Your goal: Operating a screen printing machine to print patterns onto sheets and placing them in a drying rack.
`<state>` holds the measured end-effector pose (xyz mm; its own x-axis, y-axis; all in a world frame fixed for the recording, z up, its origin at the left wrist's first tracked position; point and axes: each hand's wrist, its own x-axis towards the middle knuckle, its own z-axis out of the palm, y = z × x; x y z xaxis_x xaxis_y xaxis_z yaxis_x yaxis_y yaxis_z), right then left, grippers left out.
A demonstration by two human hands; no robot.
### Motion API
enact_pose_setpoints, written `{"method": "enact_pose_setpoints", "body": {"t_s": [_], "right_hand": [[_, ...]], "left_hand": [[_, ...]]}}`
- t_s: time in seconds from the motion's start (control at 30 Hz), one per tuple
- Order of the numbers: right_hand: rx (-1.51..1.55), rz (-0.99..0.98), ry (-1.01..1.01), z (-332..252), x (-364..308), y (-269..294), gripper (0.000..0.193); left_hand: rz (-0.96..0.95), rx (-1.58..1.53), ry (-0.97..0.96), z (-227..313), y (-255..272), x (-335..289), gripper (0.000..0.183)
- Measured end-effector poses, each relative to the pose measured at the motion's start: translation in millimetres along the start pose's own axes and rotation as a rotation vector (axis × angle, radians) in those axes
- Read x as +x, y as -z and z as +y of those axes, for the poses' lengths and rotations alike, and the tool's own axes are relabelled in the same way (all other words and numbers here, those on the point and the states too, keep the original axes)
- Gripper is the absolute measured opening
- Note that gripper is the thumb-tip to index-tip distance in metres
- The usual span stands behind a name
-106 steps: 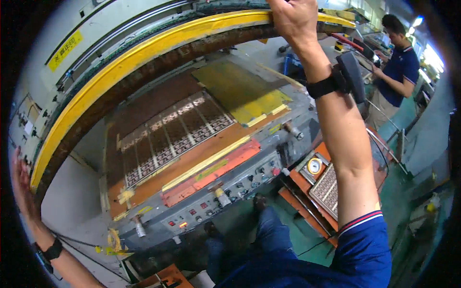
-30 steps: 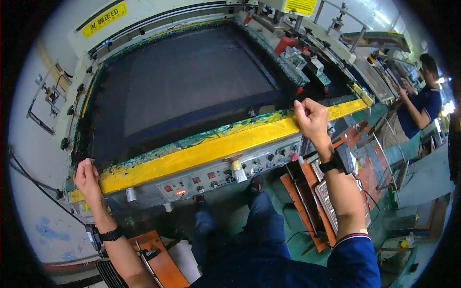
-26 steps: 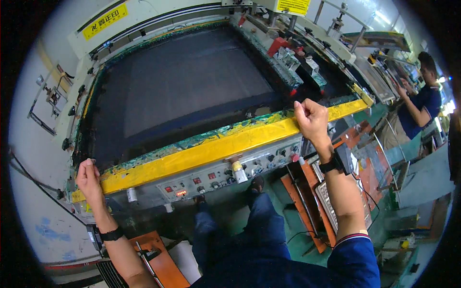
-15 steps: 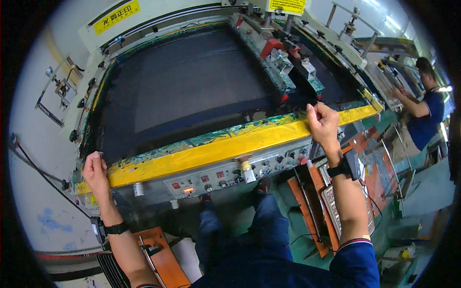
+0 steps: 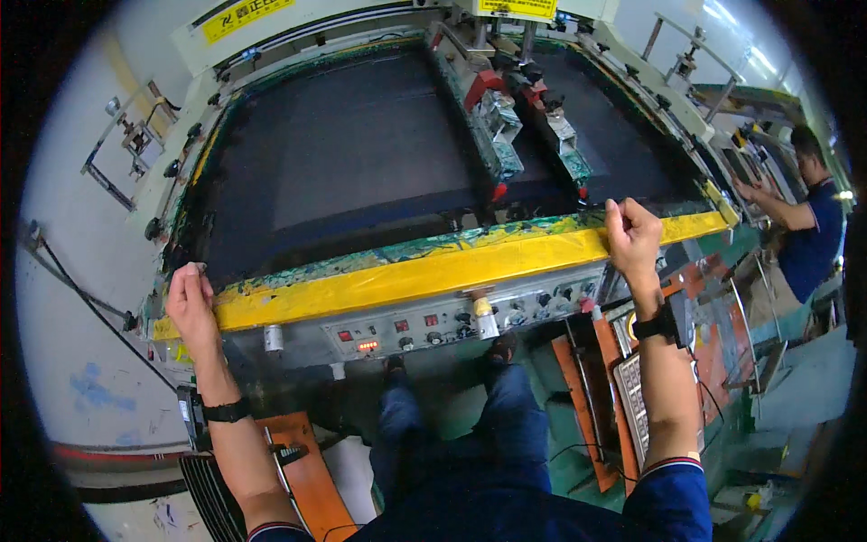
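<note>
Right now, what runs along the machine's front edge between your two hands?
In the head view, only the paint-smeared yellow bar spans from left hand to right hand.

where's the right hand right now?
In the head view the right hand grips the right part of the yellow front bar of the screen frame, just above the control panel; the left hand holds the bar's far-left end.

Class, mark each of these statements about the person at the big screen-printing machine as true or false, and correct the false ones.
1. Both hands grip the yellow front bar. True: left hand, right hand.
2. The screen frame is raised high overhead. False: it lies down flat on the machine.
3. Each wrist wears a dark band. True.
4. The control panel sits above the yellow bar. False: it sits below.
5. Nobody else is visible. False: a person works at right.
</note>
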<state>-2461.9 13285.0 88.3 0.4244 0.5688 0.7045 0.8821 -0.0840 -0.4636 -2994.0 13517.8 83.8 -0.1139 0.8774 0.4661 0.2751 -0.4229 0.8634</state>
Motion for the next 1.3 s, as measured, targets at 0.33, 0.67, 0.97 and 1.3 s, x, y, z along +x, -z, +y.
{"method": "enact_pose_setpoints", "body": {"t_s": [0.33,0.67,0.97,1.3], "right_hand": [[0.012,0.025,0.027,4.8,-0.6,-2.5,0.034],[0.028,0.021,0.018,4.1,-0.6,-1.3,0.034],[0.011,0.033,0.039,3.7,-0.5,-1.1,0.033],[0.06,-0.03,0.236,-7.4,-16.9,-2.1,0.017]], "left_hand": [[0.039,-0.014,-0.007,3.9,-0.5,-1.6,0.025],[0.078,-0.065,-0.009,2.1,0.0,-2.5,0.023],[0.073,-0.072,-0.031,1.8,0.6,-4.1,0.024],[0.062,-0.058,-0.053,9.0,-3.8,-4.2,0.027]]}}
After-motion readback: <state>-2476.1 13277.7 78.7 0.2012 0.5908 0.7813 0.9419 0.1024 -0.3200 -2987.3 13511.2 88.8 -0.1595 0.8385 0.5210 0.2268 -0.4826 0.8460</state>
